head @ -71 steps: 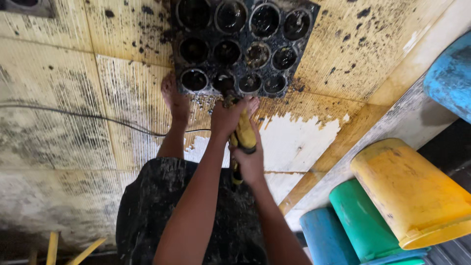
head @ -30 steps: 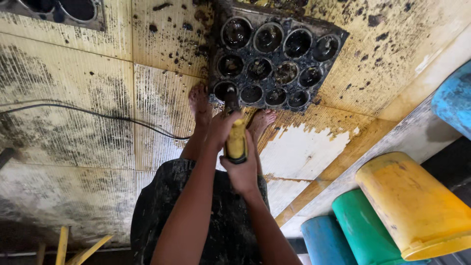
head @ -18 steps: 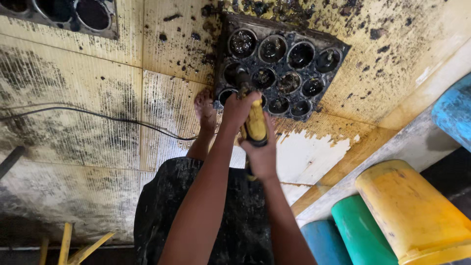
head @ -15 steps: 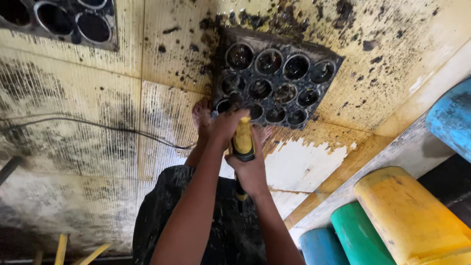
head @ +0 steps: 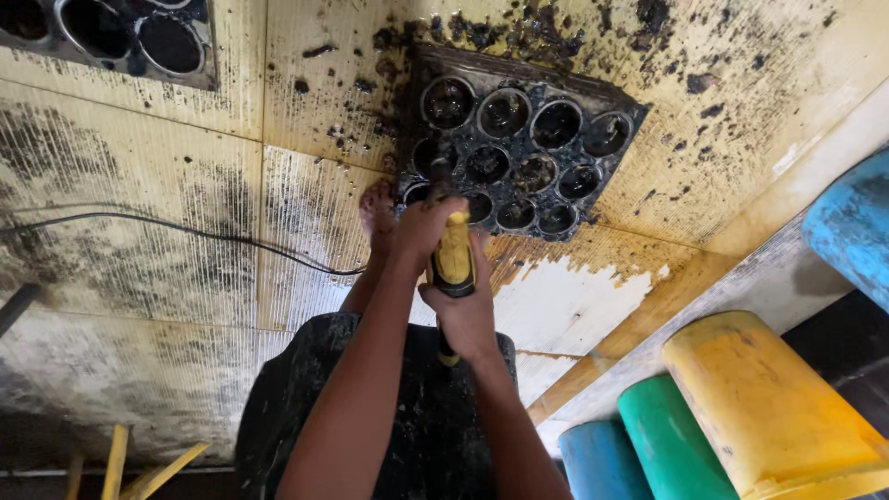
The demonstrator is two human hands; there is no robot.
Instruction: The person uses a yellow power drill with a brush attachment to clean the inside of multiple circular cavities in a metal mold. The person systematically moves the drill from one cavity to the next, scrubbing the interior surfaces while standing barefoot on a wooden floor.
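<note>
both hands, left hand [head: 421, 231] and right hand [head: 468, 310], clench a yellow-handled tool [head: 454, 257] over the blackened metal cup tray's [head: 519, 157] near edge; greasy grips could slip, jabbing the foot [head: 377, 208].

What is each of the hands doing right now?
Left hand: closed around the yellow-handled tool, upper handle.
Right hand: closed around the same tool, lower handle.
</note>
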